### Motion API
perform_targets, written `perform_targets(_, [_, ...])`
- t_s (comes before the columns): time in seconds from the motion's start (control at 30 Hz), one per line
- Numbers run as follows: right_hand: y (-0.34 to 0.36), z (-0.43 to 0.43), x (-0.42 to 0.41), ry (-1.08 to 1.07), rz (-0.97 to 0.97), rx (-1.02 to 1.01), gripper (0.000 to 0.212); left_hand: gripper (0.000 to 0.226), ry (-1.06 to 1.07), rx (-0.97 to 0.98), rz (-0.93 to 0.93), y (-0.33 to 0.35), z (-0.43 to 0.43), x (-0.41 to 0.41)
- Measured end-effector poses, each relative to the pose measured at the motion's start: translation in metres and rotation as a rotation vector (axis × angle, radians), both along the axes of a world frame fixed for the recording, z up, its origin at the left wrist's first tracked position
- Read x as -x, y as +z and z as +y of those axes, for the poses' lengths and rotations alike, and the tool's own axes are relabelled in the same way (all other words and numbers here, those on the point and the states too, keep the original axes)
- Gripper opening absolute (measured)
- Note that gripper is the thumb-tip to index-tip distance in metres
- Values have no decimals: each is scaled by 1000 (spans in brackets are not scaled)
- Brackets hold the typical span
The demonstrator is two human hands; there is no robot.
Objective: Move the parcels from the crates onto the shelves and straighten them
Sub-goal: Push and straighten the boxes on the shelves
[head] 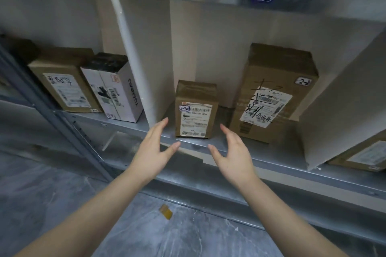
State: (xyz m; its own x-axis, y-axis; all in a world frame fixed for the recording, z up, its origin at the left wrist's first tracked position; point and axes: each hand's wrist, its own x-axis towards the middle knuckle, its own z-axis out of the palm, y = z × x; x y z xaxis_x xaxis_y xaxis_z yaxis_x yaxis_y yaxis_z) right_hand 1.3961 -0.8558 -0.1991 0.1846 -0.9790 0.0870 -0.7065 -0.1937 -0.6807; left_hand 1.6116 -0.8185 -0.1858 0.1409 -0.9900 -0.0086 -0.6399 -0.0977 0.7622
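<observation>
As left hand [153,148], right hand [234,152] flank it | parcel [196,92] upright | label [195,121] outward

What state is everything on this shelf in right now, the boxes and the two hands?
Small box: upright on the shelf, label facing out, untouched.
Tall box: upright to its right, handwriting on the front.
White box: standing in the left bay.
Left hand: open, just left of the small box.
Right hand: open, just right of it.
</observation>
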Motion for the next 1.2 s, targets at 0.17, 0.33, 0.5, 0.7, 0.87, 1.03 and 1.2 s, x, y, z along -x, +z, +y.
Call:
perform_targets(0.17, [-9, -13, -27, -92, -22, 19, 70, 76, -112, 6, 44, -17, -28, -10])
perform_targets(0.33, [-12, -20, -31, -157, -41, 54, 61, 75, -186, 19, 52, -20, -53, -16])
perform_targets(0.5, [-12, -39, -36, -195, -52, 31, 61, 71, -190, 32, 59, -16, -81, -12])
perform_targets(0.7, [-8, -56, -37, -225, -29, 0, 62, 66, -179, 46, 34, -13, -105, -9])
perform_targets(0.87, [-6, -26, -32, -259, -2, 22, 64, 63, -160, 52, -1, -16, -80, -19])
perform_targets(1.03, [3, 5, -40, -155, 59, 66, 53, 55, -199, 79, -8, -14, -41, -34])
perform_targets(1.2, [10, 35, -71, -22, 53, 87, 58, 53, -119, 117, -8, 2, 6, -64])
